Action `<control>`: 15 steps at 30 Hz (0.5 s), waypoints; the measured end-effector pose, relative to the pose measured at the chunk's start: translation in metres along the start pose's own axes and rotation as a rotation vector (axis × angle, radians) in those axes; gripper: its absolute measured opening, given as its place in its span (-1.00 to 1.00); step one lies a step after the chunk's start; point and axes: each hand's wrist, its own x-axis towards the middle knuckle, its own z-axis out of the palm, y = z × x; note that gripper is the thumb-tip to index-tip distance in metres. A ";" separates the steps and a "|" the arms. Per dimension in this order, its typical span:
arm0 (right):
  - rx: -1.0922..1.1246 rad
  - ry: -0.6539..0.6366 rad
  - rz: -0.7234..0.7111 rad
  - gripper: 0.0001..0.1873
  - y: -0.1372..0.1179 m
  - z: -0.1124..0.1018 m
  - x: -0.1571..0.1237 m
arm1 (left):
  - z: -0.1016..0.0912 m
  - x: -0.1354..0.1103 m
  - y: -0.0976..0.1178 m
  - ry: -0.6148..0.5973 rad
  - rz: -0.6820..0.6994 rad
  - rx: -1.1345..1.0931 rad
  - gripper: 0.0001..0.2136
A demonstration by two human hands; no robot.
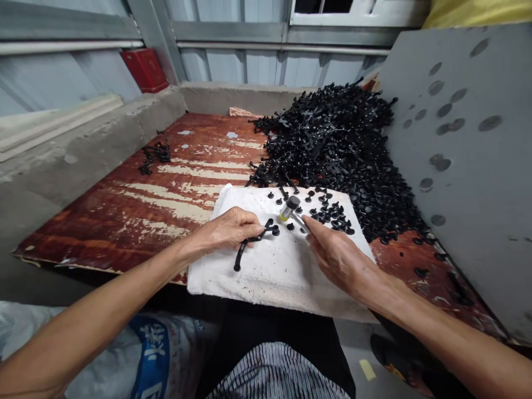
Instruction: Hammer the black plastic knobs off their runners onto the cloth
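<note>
My left hand [235,228] is closed on a black branched plastic piece [240,257], whose arms with small round ends stick out past the fingers and thumb. It rests over a white cloth [233,282]. In my right hand [338,252] is a small hammer [289,207] with a metal head, a black face on top and a yellow face below. The hammer head hangs just right of the black piece, apart from it. Several small black round-headed parts [332,215] lie on the cloth beyond my right hand.
A large heap of black parts [324,138] covers the right back of the worn red-brown board [195,188]. A few black pieces [155,155] lie at the left. A grey panel [469,166] bounds the right side, a concrete ledge [83,149] the left. A printed sack [166,343] stands below.
</note>
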 end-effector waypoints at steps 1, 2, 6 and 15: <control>0.006 -0.015 0.009 -0.91 -0.004 0.000 0.001 | 0.001 0.000 0.001 -0.015 0.008 0.005 -0.76; 0.023 -0.045 0.030 -0.88 -0.008 0.000 0.003 | 0.003 -0.001 0.002 -0.034 0.024 0.014 -0.76; 0.276 -0.253 0.221 -0.71 -0.021 0.004 0.006 | 0.012 0.001 0.012 -0.123 0.178 0.064 -0.78; 0.740 -0.088 0.365 -0.64 -0.024 0.010 -0.005 | 0.026 -0.014 0.008 0.402 0.165 -0.196 -0.59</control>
